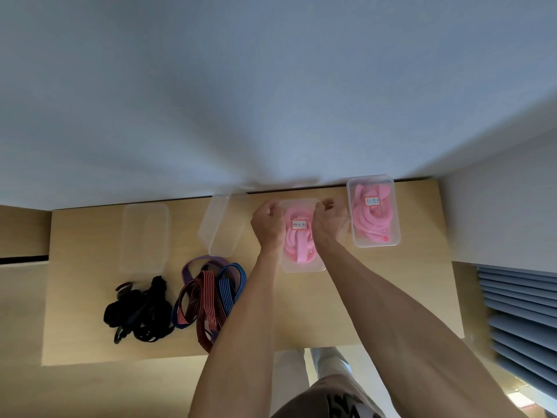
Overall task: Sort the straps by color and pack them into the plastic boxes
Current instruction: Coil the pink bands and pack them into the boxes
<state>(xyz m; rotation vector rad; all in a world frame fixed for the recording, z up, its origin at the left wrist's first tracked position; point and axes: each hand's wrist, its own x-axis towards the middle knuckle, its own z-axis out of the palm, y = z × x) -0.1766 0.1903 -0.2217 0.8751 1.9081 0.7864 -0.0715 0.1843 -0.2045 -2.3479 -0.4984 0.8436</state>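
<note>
Both hands press on a lidded clear plastic box of pink straps [302, 236], the left hand [268, 223] on its left edge, the right hand [330, 221] on its right edge, fingers curled down over the rim. Far left of the grip lie a flat clear lid [144, 236] and a black strap heap [138, 309]; nearer, an empty clear box [221, 226] above tangled red, blue and purple striped straps [208, 292]. Just right stands a second closed box of pink straps [373, 211].

Loose straps [180, 300] left of lidded boxes [373, 211]
</note>
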